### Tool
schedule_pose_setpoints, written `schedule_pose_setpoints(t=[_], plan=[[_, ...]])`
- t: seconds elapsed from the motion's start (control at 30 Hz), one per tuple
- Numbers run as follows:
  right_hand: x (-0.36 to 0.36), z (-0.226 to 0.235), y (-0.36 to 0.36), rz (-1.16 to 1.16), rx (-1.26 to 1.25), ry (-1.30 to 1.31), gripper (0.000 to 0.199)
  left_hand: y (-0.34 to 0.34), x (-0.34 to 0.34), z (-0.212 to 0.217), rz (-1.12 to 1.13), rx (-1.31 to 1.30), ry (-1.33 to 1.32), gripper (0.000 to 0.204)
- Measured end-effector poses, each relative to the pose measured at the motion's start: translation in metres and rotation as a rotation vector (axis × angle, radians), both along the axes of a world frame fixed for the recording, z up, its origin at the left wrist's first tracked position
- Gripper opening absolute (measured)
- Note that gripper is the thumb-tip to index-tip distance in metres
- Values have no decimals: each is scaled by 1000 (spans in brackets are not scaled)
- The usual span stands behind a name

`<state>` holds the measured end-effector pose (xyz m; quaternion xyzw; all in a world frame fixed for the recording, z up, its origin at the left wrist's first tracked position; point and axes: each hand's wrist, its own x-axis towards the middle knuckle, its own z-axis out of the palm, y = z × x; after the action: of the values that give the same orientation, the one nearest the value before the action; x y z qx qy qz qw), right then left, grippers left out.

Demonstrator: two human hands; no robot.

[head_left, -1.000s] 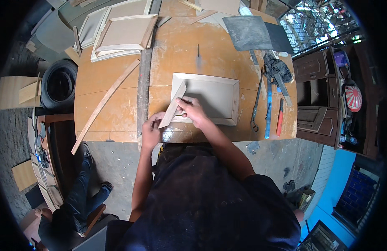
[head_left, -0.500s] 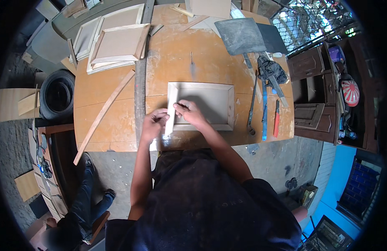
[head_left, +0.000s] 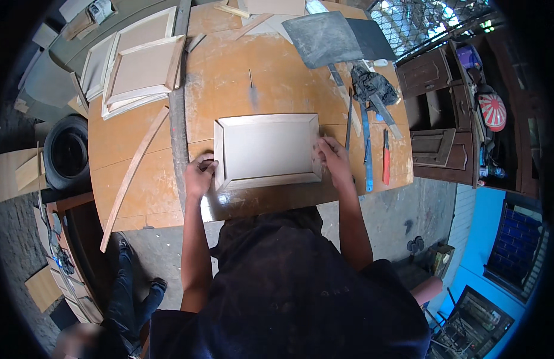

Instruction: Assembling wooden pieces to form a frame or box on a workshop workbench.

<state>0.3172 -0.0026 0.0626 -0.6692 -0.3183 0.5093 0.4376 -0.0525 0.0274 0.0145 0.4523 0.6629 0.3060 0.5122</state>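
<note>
Head view: the light wooden frame (head_left: 268, 119) lies flat on the worktable (head_left: 289, 90), near edge, middle, right in front of you. Done as far as shows: rails on all four sides of the pale panel (head_left: 268, 149). Left over, my read: the left rail (head_left: 219, 152) — dark lines show where it meets the near and far rails, so those corners look not fully closed. Fixings too small to make out; can't tell if anything is fastened.

Your left hand (head_left: 199, 175) is at the left rail's outer edge, fingers bent in close together; can't tell if they clamp it. Your right hand (head_left: 335, 158) is at the frame's right side — blurred, fingers curled, grip can't be told.

Far left, a stack of framed panels (head_left: 144, 70); the top one has all four rails on. Loose wood strip (head_left: 133, 176) lies left. Red-handled tool (head_left: 386, 158) sits to the right, apart from the frame.
</note>
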Motion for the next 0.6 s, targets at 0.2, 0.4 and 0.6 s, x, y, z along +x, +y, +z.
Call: schedule_pose_setpoints(t=[0.2, 0.4, 0.6], plan=[[-7, -7, -20, -93, -119, 22, 21, 3, 11, 25, -127, 126, 298, 25], [-17, -20, -15, -93, -52, 91, 21, 5, 19, 37, -121, 118, 433, 30], [-20, -31, -9, -56, 10, 25, 17, 11, 26, 38, -169, 87, 513, 36]])
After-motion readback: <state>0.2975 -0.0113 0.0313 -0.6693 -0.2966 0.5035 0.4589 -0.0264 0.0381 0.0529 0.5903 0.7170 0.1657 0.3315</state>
